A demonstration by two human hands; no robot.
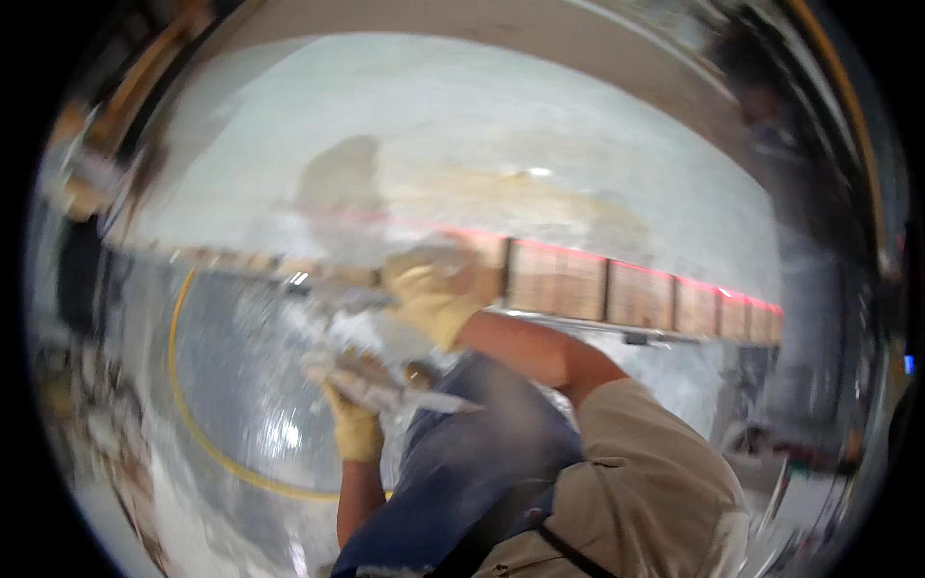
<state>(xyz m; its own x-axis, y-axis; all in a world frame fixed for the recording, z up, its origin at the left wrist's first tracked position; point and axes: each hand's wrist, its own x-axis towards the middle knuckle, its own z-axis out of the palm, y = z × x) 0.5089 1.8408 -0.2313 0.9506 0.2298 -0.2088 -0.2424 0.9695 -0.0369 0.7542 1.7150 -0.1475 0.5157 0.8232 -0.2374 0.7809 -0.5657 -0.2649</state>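
My left hand (358, 429), in a yellow glove, is closed under a flat grey-white piece (371, 382) with a pointed right end; blur hides its exact kind. My right hand (424, 294), also gloved in yellow, reaches across to the left end of a row of tan brick-like tiles (559, 282) along the base of a pale wall (462, 106). Its fingers are smeared by motion, so what they hold or touch is unclear. A pinkish-brown tile (489, 268) stands right beside this hand. Along the tiles' top edge runs a thin red light line (641, 268).
Under the tiles runs a thin metal-looking rail (578, 325). A yellow hose or cable (185, 424) curves over the shiny grey floor (260, 385). Blurred clutter (106, 433) lies at the left. A grey upright shape (819, 279) stands at the right.
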